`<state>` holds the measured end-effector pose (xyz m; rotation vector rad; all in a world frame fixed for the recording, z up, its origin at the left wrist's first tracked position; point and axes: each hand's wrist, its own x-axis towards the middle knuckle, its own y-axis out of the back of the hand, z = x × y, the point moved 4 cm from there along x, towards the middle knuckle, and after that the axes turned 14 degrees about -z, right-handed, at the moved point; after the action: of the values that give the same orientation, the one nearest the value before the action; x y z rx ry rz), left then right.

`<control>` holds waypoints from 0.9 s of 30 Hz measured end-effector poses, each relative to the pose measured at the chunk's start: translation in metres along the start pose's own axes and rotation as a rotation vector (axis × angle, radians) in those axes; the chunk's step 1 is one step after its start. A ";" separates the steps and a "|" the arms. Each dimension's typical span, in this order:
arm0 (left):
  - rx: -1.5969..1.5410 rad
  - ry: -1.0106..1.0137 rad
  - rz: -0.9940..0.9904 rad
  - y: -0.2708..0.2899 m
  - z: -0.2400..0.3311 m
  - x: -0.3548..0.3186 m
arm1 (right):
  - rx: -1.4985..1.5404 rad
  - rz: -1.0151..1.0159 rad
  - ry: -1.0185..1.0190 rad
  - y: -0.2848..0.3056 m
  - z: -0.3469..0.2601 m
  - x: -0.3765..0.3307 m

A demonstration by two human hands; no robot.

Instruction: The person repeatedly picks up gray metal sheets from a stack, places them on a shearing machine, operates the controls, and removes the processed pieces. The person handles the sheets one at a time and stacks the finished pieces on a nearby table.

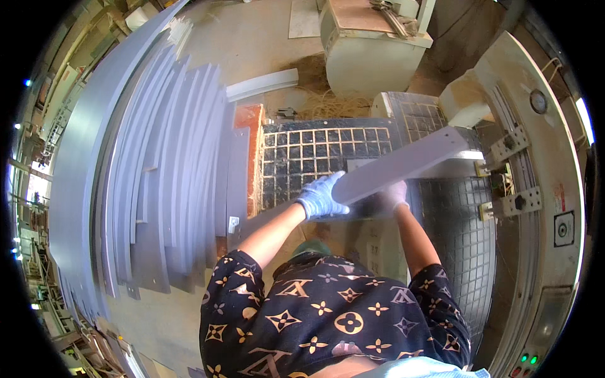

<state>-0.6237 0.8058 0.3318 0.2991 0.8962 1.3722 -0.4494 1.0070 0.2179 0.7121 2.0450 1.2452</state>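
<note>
1. Gripping the near end of a long grey board (403, 162), the left hand (320, 196) in a white work glove has its fingers clamped over the board's upper edge.
2. The right hand (395, 194), also gloved, supports the board from beneath; its fingers are hidden behind the board, so their state cannot be told.
3. The board slopes up to the right, its far end at the cream machine (535, 164); two hands spread along one end appear to steady its length.
4. A gridded floor mat (315, 157) lies below the hands.
5. To the left, a stack of grey boards (164, 170) leans in fanned layers, within arm's reach.
</note>
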 end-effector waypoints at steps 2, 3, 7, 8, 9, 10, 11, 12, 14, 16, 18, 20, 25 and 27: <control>-0.042 0.077 -0.021 0.008 -0.026 0.001 | -0.177 0.127 0.072 0.005 -0.027 0.024; -0.054 0.132 -0.027 0.010 -0.044 0.004 | -0.239 -0.117 0.022 0.004 -0.033 0.035; -0.040 0.325 -0.066 0.012 -0.098 0.020 | -0.290 0.028 0.075 0.009 -0.040 0.050; -0.029 0.377 -0.073 0.013 -0.104 0.022 | -0.266 0.049 0.108 0.020 -0.048 0.046; -0.005 0.424 -0.096 0.016 -0.107 0.025 | -0.304 0.032 0.075 0.022 -0.048 0.047; 0.012 0.396 -0.073 0.012 -0.113 0.029 | -0.337 0.017 0.037 0.022 -0.048 0.046; 0.027 0.371 -0.042 0.008 -0.124 0.035 | -0.310 -0.002 0.043 0.016 -0.048 0.039; 0.042 0.346 -0.011 0.003 -0.134 0.038 | -0.207 0.029 0.053 0.012 -0.048 0.028; 0.105 0.218 0.063 0.011 -0.145 0.039 | -0.202 0.218 0.194 -0.009 -0.027 -0.006; 0.228 0.189 0.188 0.016 -0.186 0.026 | -0.104 0.303 0.186 -0.019 -0.013 -0.046; 0.414 0.138 0.027 0.020 -0.229 0.009 | -0.091 0.258 0.136 -0.018 -0.011 -0.077; 0.650 -0.015 -0.080 0.025 -0.258 0.012 | -0.116 0.285 -0.008 -0.025 -0.003 -0.106; 0.484 0.661 0.401 0.171 -0.306 0.116 | -0.140 0.224 -0.440 -0.051 0.006 -0.155; 0.351 0.607 0.858 0.240 -0.274 0.136 | -0.056 0.265 -0.488 -0.059 0.020 -0.162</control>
<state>-0.9939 0.9014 0.2628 0.5961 1.6326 2.1518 -0.3351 0.8777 0.1954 1.1608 1.5474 1.1249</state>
